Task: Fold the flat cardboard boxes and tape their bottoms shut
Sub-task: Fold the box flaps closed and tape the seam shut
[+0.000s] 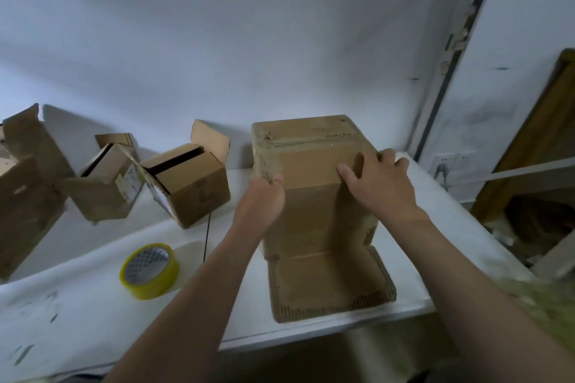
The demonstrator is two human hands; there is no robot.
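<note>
we are holding a cardboard box that is standing tall on the white table, closed end up, directly between our two hands. our left hand is gripping its upper left corner, the fingertips curling tight against the cardboard edge. our right hand is lying on the upper right corner with its fingers spreading apart and fairly straight, some resting on the top face and the rest reaching over the right edge; it is pressing rather than grasping. just beyond both sets of fingertips a glossy taped seam is running across the top of the box. below our wrists, toward us, one flap is lying flat on the table, joined to the box's lower edge. a yellow tape roll is lying flat on the table down and to the left of our left fingers, well apart from the box. farther left of those fingers an open box is sitting with a flap sticking up, a tilted box is leaning just beside it, and a larger box is standing at the far edge of view.
</note>
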